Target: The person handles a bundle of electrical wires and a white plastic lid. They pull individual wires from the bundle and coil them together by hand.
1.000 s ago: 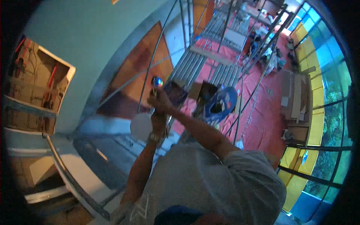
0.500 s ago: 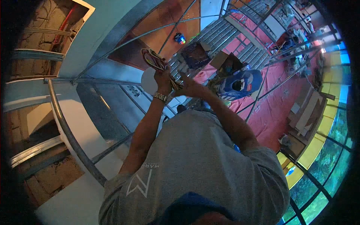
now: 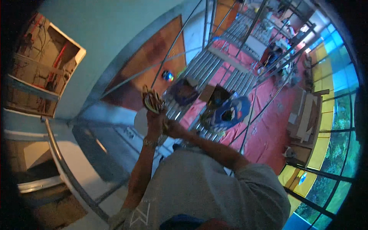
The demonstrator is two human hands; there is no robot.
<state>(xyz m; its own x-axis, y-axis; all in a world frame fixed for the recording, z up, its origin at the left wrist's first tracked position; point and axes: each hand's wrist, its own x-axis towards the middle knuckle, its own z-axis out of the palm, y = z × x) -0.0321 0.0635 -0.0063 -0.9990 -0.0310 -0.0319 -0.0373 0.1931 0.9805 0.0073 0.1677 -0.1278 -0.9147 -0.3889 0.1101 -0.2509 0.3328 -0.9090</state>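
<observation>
A coil of thin cable or cord (image 3: 152, 100) in brown and pale loops stands up from the fist of my left hand (image 3: 155, 122), which wears a wristwatch with a metal band. Just beside and slightly below it, my right hand (image 3: 175, 129) is closed against the lower part of the bundle. What lies between the right fingers is too dark and blurred to make out. Both arms reach forward over the grey shirt.
Metal scaffold planks (image 3: 203, 73) run ahead, with a blue bag (image 3: 232, 111) and an open cardboard box (image 3: 219, 95) on them. Below spreads a pink sheet (image 3: 264, 130). A curved metal rail (image 3: 63, 163) stands at left; thin scaffold braces (image 3: 253, 28) cross the view.
The view has tilted, so hands and surroundings sit lower. My right hand, spread a little before, has come closer to the left and closed by the bundle. The coil's loops look more bunched.
</observation>
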